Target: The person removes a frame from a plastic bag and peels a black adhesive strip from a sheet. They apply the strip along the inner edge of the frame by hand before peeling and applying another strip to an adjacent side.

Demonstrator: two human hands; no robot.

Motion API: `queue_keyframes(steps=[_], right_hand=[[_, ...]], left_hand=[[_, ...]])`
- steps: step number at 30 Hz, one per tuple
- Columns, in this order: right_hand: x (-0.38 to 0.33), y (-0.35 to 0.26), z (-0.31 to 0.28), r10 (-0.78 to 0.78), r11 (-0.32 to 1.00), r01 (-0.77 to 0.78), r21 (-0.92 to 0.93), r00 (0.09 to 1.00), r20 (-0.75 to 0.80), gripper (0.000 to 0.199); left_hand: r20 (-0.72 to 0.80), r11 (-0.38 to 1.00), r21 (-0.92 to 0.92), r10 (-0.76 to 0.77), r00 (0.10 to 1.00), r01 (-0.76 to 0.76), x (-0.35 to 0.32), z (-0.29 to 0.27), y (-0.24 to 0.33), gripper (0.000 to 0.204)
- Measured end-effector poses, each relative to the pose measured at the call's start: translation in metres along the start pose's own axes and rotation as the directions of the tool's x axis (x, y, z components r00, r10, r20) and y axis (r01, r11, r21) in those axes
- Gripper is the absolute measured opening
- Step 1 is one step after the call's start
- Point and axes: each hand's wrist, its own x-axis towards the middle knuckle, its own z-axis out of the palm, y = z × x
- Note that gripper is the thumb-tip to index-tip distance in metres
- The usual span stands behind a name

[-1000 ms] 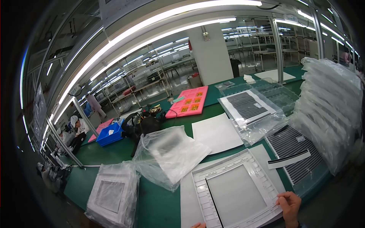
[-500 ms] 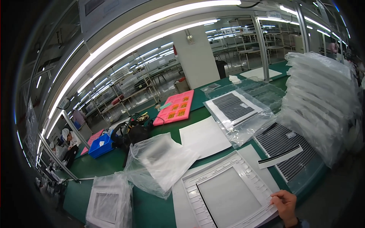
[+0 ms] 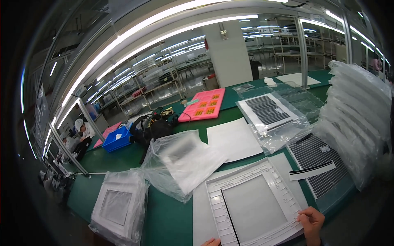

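A white plastic frame with a large rectangular opening lies tilted on a white sheet. A thin black strip runs along the left side of its opening. My right hand pinches the frame's right edge near its lower corner, fingers closed. At the bottom edge of the picture, the fingertips of my left hand are closed at the frame's lower left corner; the rest of that hand is out of view. Right of the frame, a narrow white strip with a black band rests on a dark striped panel.
At left lies a bagged white frame, beside a crumpled clear bag. Behind are a white sheet, a bagged striped panel, a pink tray, black cables and a blue bin. Stacked bagged parts tower at right.
The whole view has shifted, so the table's things sit further right in the picture. My left fingertips have come into view at the frame's lower left corner. My right hand keeps its pinch.
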Motion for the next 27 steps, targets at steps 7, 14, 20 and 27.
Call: queue_keyframes(steps=[7, 14, 20, 27], right_hand=[[0.011, -0.062, 0.003, -0.292, 0.619, 0.666, -0.416, 0.687, 0.665, 0.041], [-0.005, -0.031, 0.01, -0.201, 0.711, 0.533, -0.458, 0.779, 0.594, 0.042], [-0.003, -0.021, 0.008, -0.202, 0.868, 0.351, -0.351, 0.895, 0.397, 0.05], [-0.009, -0.05, 0.016, 0.09, 0.882, 0.01, -0.47, 0.978, 0.189, 0.048]], left_hand=[[-0.028, 0.992, 0.119, -0.044, 0.999, 0.047, 0.006, -0.003, 0.001, 0.025], [0.016, 0.992, 0.013, -0.123, 0.992, 0.123, -0.002, -0.005, -0.001, 0.028], [0.009, 0.993, 0.032, -0.114, 0.993, 0.113, -0.001, -0.005, 0.0, 0.027], [0.129, 0.987, -0.041, -0.148, 0.98, 0.155, -0.009, -0.015, 0.003, 0.036]])
